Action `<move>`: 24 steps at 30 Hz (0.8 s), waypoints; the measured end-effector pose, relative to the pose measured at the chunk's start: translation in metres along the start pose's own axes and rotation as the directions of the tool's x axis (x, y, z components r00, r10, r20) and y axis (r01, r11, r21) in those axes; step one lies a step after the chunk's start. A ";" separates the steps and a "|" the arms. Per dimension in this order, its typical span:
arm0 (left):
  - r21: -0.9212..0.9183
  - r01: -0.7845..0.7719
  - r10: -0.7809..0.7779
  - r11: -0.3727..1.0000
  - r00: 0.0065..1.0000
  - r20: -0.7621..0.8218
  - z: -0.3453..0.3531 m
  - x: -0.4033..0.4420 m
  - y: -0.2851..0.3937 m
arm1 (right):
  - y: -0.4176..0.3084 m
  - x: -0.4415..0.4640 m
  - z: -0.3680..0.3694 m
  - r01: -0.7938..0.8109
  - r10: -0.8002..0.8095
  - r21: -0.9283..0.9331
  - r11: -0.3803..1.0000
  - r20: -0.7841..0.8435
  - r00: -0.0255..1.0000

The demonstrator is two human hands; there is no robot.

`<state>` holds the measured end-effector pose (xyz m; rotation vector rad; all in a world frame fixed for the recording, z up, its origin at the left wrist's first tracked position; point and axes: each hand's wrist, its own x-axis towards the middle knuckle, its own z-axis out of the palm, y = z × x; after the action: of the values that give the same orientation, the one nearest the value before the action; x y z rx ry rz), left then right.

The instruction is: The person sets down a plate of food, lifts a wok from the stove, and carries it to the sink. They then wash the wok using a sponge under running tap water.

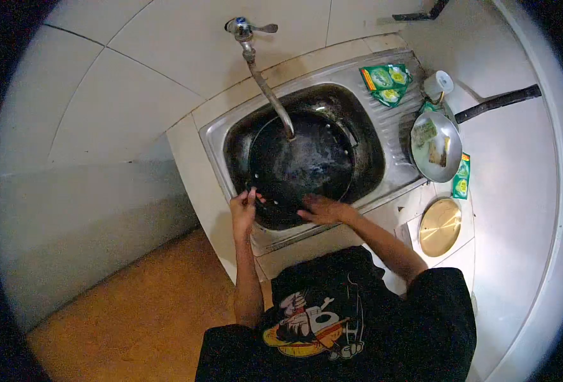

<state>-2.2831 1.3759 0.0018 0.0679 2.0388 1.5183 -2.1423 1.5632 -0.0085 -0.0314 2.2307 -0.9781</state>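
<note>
A large black pan [300, 159] with rivets and a loop handle on its far right side sits in the steel sink [370, 137]. At the pan's near left edge, my left hand [246, 207] is closed on the pan, its thumb and fingers pinched at the rim where a handle seems to be. My right hand [323, 209] reaches over the near side, its fingers stretched out against the inner wall. Nothing shows in it, though its palm side is hidden. The faucet [272, 95] hangs over the pan; greyish wet streaks mark the pan's bottom.
Right of the sink, a metal bowl-shaped pan [437, 167] holds a green sponge [424, 133] and a brownish piece [444, 151]. Green packets [386, 79] lie on the drainboard near a white cup [439, 83]. A gold round lid or plate [440, 228] rests on the tiled counter.
</note>
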 end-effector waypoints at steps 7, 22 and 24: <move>0.032 0.003 -0.004 0.999 1.000 0.018 -0.001 -0.003 0.006 | -0.032 -0.025 -0.027 -0.049 0.023 0.187 0.981 0.136 0.990; 0.146 -0.118 0.108 0.982 0.991 0.073 -0.006 0.000 -0.005 | -0.030 0.033 0.009 0.116 -0.079 0.444 0.888 -0.101 0.992; 0.145 -0.154 0.144 0.977 0.986 0.080 -0.006 0.000 -0.003 | -0.041 0.044 0.009 0.141 -0.013 0.309 0.941 -0.382 0.924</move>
<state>-2.2846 1.3700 0.0003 0.3355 2.1303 1.4254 -2.1804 1.5156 -0.0114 0.2398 2.3828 -1.4999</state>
